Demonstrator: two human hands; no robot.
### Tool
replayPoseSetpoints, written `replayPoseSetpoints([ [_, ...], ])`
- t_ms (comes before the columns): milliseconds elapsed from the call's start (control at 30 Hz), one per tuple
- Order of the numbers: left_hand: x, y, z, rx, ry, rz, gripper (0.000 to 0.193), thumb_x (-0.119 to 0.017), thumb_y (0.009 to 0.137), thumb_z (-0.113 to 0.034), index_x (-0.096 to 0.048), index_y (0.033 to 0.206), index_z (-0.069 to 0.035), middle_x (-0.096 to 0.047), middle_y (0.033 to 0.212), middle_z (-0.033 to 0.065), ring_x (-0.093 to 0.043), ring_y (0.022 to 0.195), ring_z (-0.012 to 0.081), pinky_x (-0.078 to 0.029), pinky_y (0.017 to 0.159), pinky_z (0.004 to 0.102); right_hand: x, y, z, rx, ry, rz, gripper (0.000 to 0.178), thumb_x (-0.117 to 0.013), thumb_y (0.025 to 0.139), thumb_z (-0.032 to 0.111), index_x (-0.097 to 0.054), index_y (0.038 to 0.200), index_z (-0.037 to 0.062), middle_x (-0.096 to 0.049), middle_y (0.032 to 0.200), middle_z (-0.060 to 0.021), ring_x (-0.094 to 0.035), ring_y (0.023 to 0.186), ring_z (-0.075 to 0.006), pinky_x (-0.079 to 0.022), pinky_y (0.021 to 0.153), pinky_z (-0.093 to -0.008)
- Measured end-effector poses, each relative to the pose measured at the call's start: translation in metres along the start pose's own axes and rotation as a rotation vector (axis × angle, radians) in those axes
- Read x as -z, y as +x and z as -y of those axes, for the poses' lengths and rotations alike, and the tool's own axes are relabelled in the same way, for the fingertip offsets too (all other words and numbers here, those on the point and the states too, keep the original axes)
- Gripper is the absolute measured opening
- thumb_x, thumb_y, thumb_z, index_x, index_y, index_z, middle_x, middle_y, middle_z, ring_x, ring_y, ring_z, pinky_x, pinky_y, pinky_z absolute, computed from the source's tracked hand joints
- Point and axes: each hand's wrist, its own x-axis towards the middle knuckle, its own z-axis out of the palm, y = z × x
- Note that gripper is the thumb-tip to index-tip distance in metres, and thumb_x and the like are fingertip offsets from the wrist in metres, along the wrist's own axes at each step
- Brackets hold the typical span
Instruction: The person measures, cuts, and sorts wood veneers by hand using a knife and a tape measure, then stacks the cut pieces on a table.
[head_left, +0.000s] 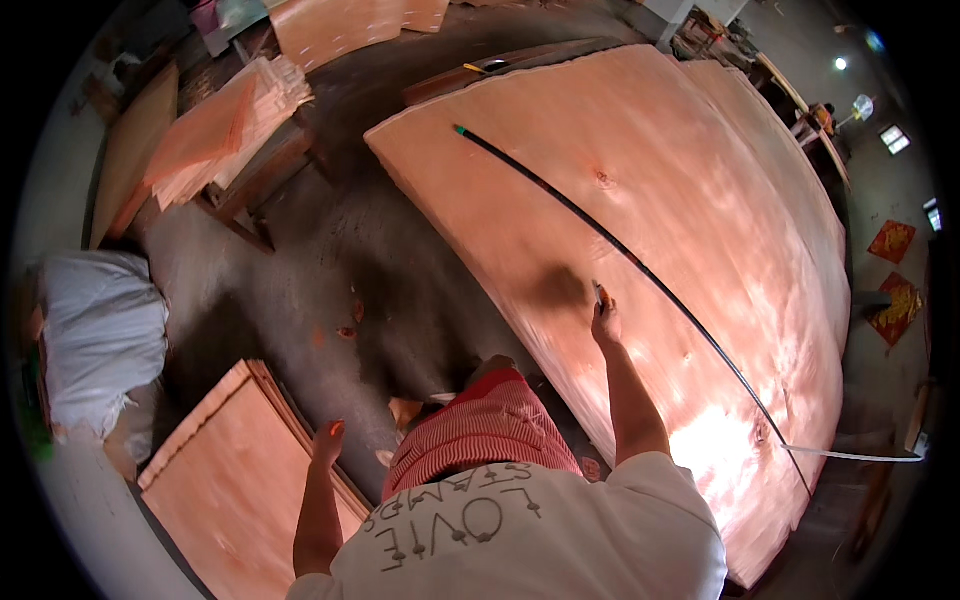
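Observation:
A big sheet of reddish wood veneer (690, 230) lies spread over a stack in front of me. A long thin black strip (640, 268) with a green tip runs across it from upper left to lower right. My right hand (605, 322) reaches out onto the sheet just left of the strip and grips a small thin tool (599, 293), tip on the veneer. My left hand (328, 440) hangs free at my side above a lower stack of veneer (235, 480), with nothing in it. I wear a white shirt and red striped cloth.
Dark concrete floor (380, 270) lies between the stacks. More veneer piles (225, 125) rest on a wooden frame at upper left. A white sack (100, 330) stands at the left. A white strip (860, 456) sticks out past the sheet's right edge.

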Motion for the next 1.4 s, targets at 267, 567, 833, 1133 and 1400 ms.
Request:
replayPoseSetpoints([
  [267, 0.06, 0.191, -0.144, -0.551, 0.271, -0.007, 0.033, -0.048, 0.087, -0.034, -0.06, 0.108, -0.01, -0.061, 0.103, 0.0111, -0.056, 0.094, 0.0318, -0.044, 0.081, 0.0382, -0.039, 0.183, 0.057, -0.436, 1.171, 0.019, 0.047, -0.04, 0.092, 0.014, -0.028, 0.136, 0.0249, -0.056, 0.085, -0.0029, -0.053, 0.059, -0.0099, -0.045, 0.051, -0.0227],
  [567, 0.129, 0.29, -0.278, -0.329, 0.308, 0.402, 0.034, -0.05, 0.086, -0.034, -0.059, 0.109, -0.011, -0.061, 0.101, 0.0123, -0.058, 0.095, 0.0279, -0.045, 0.08, 0.0368, -0.042, 0.317, 0.101, -0.457, 1.24, -0.251, 0.035, -0.045, 0.092, 0.031, -0.043, 0.122, 0.0134, -0.058, 0.1, -0.0037, -0.061, 0.085, -0.016, -0.049, 0.061, -0.0253],
  [833, 0.13, 0.419, -0.543, -0.959, 0.055, 0.117, 0.033, -0.054, 0.085, -0.022, -0.052, 0.113, -0.006, -0.055, 0.109, 0.0177, -0.053, 0.098, 0.0331, -0.044, 0.082, 0.0377, -0.015, 0.324, 0.149, -0.416, 1.037, -0.138, 0.032, -0.038, 0.094, 0.021, -0.042, 0.123, 0.0084, -0.062, 0.101, -0.0089, -0.06, 0.073, -0.0145, -0.046, 0.064, -0.0255],
  [1133, 0.05, 0.525, -0.677, -1.405, 0.623, 0.099, 0.067, -0.058, 0.079, -0.039, -0.033, 0.13, -0.003, -0.027, 0.139, 0.0146, -0.025, 0.128, 0.0271, -0.019, 0.103, 0.0462, -0.092, 0.162, 0.205, -0.849, 1.03, -0.199, 0.03, -0.038, 0.094, 0.018, -0.043, 0.122, 0.0087, -0.063, 0.093, -0.007, -0.058, 0.068, -0.0111, -0.043, 0.057, -0.0233],
  [1400, 0.068, 0.52, -0.667, -1.417, 0.842, 0.117, 0.083, -0.057, 0.076, -0.049, -0.022, 0.136, -0.004, -0.021, 0.142, 0.0125, -0.017, 0.132, 0.0263, -0.013, 0.105, 0.0509, -0.078, 0.102, 0.22, -0.984, 1.02, -0.367, 0.03, -0.035, 0.095, 0.017, -0.042, 0.122, 0.0073, -0.063, 0.092, -0.0061, -0.056, 0.067, -0.0097, -0.042, 0.058, -0.0224],
])
